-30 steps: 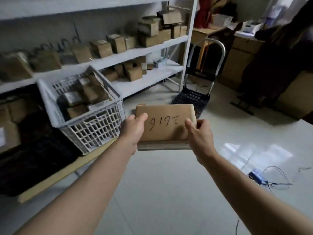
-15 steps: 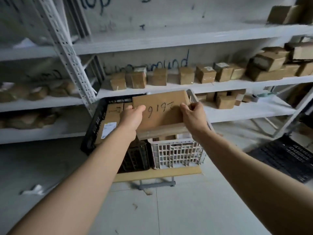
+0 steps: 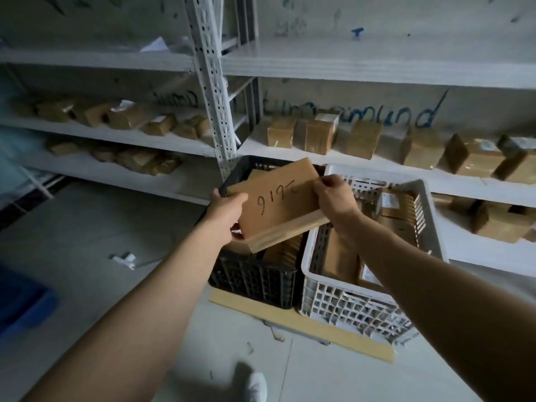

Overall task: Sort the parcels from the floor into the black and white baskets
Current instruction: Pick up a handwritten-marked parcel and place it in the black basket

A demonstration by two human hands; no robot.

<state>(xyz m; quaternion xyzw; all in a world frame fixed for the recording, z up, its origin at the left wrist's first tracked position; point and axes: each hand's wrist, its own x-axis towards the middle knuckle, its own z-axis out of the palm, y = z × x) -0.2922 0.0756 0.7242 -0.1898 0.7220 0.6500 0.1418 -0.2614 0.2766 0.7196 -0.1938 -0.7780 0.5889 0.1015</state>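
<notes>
Left hand (image 3: 224,211) and right hand (image 3: 333,195) gripping brown parcel (image 3: 278,208) (marked 2616), above black basket (image 3: 255,278)

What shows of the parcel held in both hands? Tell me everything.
The parcel is a flat, brown cardboard box with dark handwritten figures on its top face and a paler near side. It is held tilted over the black basket, beside the white basket. The left hand grips its left edge, thumb on top; the right hand grips its right edge.
</notes>
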